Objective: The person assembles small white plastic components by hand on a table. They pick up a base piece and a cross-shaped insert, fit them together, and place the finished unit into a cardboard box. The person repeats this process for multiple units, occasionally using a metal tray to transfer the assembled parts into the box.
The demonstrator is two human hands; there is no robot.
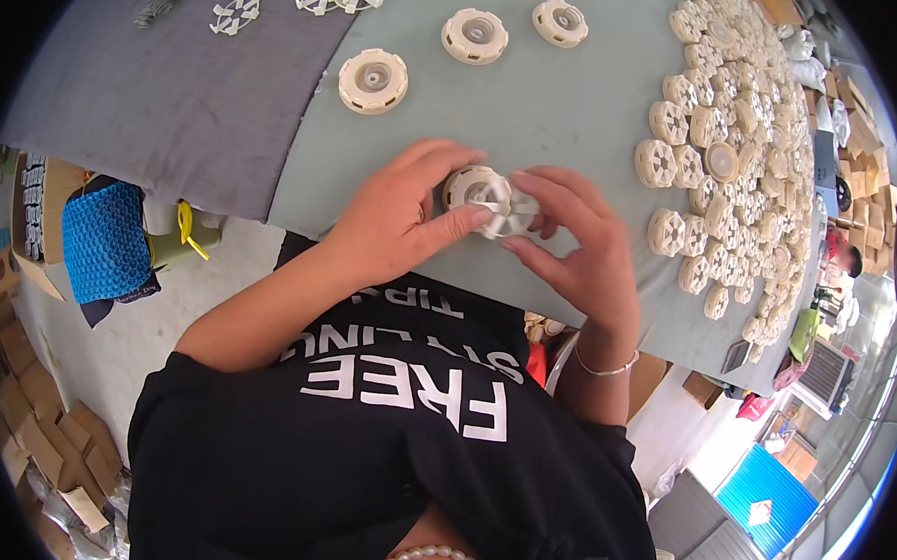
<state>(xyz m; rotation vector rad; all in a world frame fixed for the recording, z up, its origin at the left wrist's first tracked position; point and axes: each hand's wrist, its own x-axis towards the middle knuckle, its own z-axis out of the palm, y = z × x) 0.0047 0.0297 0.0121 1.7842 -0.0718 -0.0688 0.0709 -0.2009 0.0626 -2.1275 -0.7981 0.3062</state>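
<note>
Over the near part of the table, my left hand (391,212) grips a round cream plastic housing (458,186), thumb across its front. My right hand (585,236) has its thumb and fingers around a white spoked plastic piece (512,217), which is smeared by motion and overlaps the housing's right side. Whether the two parts are joined I cannot tell. Beyond my hands, three similar cream housings with round recessed centres lie in a loose row: one at the left (373,81), one in the middle (475,36) and one at the right (560,23).
Many cream round assemblies (707,124) are massed along the right side of the grey-green tablecloth (571,104). White spoked pieces (236,12) lie at the far left on a darker grey cloth (190,101). A blue textured cushion (106,240) and cardboard boxes (50,428) stand left of the table.
</note>
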